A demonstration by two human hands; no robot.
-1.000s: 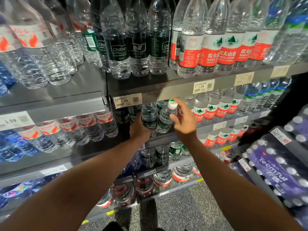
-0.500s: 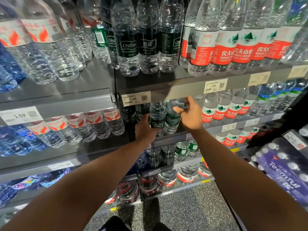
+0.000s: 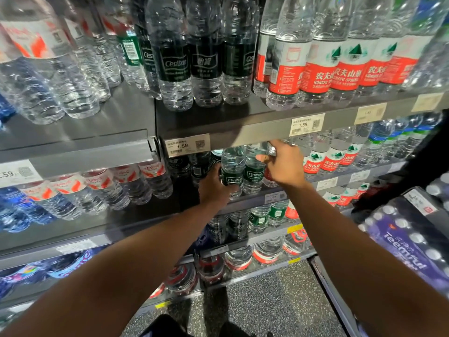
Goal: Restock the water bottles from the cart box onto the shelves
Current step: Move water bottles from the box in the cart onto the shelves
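Head view: both arms reach forward to the second shelf (image 3: 252, 203) of a store rack. The left hand (image 3: 213, 188) grips a green-label bottle (image 3: 232, 170) around its lower half, fingers curled round the label. That bottle stands upright at the front edge of the shelf. Just right of it, touching or nearly so, stands a second bottle (image 3: 254, 170) with the same green label. The right hand (image 3: 284, 166) holds this one near the shoulder, thumb pressed on its left side and fingers wrapped behind its neck; the cap is hidden by the shelf lip above. Darker-label bottles (image 3: 192, 166) sit behind and to the left of the pair, in shadow.

To the right on the same shelf stands a row of red-label bottles (image 3: 325, 161). On the top shelf (image 3: 218, 125), large bottles (image 3: 175, 66) with dark labels stand at the centre, beside large red-label bottles (image 3: 323, 69) on the right. A price tag (image 3: 187, 145) reading 1.59 hangs on the top shelf's front edge, just above the left hand. Left of the rack divider, clear bottles with red-and-white labels (image 3: 102, 188) lean in a row. At the far right lies a purple shrink-wrapped pack (image 3: 410, 239). Speckled floor (image 3: 267, 300) shows below. The cart box is not visible.
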